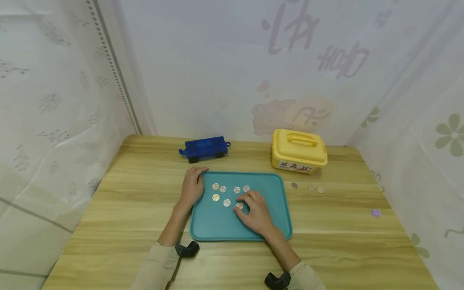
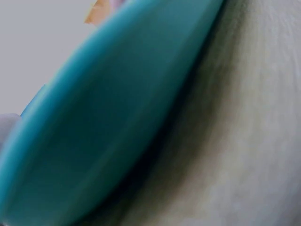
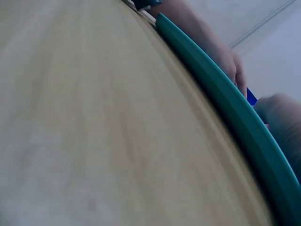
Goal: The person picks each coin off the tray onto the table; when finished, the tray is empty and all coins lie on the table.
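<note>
A teal tray lies on the wooden table with several small round coins on it, some silvery, some golden, in two rough rows. My right hand is over the tray, thumb and index finger around the edge of a coin at the right end of the nearer row. At the tray's far left corner my left hand rests on the rim, its fingers reaching along the far edge. In the left wrist view the tray wall fills much of the picture. The right wrist view shows the left hand beyond the rim.
Behind the tray stands a blue toy wagon with black wheels. A yellow lidded box with a handle is at the back right. Three more coins lie in front of it. A small purple piece is near the right edge.
</note>
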